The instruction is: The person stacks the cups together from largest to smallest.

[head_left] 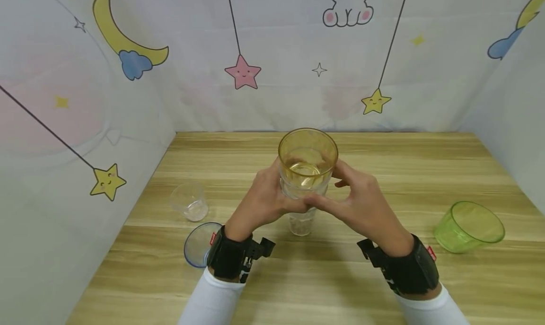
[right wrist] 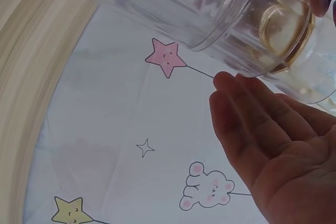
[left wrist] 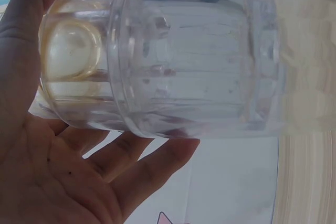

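Yellow cup [head_left: 307,158], between left hand [head_left: 271,192], right hand [head_left: 356,197]

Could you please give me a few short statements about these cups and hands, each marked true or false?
1. The yellow cup is at the top of the stack of cups. True.
2. The green cup is at the person's left. False: it is at the right, apart from the stack.
3. The blue-rimmed cup is partly hidden by the left wrist's black band. True.
4. The right grip is on the green cup. False: it is at the stack, opposite the left grip.
5. The backdrop is plain. False: it shows stars and a moon.
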Motion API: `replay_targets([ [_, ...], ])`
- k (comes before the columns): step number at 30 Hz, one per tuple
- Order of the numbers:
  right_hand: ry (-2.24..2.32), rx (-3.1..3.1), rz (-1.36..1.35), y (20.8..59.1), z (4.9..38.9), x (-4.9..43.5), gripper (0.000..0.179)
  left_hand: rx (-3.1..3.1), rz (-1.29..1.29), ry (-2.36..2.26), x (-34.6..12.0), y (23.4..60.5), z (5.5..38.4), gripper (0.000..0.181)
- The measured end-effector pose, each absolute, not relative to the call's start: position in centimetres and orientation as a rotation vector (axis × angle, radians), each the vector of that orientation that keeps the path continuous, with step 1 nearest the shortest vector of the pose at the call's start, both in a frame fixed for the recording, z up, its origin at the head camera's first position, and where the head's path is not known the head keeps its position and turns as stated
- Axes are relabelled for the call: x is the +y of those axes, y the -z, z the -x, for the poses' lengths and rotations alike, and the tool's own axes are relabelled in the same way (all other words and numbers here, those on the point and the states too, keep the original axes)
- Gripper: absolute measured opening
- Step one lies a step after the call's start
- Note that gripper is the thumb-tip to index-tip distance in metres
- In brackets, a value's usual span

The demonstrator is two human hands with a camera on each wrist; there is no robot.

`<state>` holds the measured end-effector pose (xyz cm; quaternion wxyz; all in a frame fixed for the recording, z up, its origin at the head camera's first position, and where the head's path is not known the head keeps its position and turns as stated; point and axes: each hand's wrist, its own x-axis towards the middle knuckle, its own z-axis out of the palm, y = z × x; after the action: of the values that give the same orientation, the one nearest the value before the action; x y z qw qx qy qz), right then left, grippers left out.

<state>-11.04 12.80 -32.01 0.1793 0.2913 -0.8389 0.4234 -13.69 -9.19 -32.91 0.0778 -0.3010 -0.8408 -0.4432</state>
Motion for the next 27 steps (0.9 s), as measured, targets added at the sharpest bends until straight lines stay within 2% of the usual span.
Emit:
replay_targets([
  [14,-1.095,-2.478,-0.855,32.3,11.2,13.8,0.063,-2.523,0.907,1.326,-9.1,32.9,13.7,0.081],
  [22,-1.017,-2.558,-0.867,32.0,11.3,14.8,0.074,-2.503,0.934,1.335,-9.1,32.9,13.8,0.081],
  [27,-0.969,-2.581,-0.861,31.8,11.3,15.3,0.074,-2.508,0.903,1.340,-9.0,32.9,13.8,0.081],
])
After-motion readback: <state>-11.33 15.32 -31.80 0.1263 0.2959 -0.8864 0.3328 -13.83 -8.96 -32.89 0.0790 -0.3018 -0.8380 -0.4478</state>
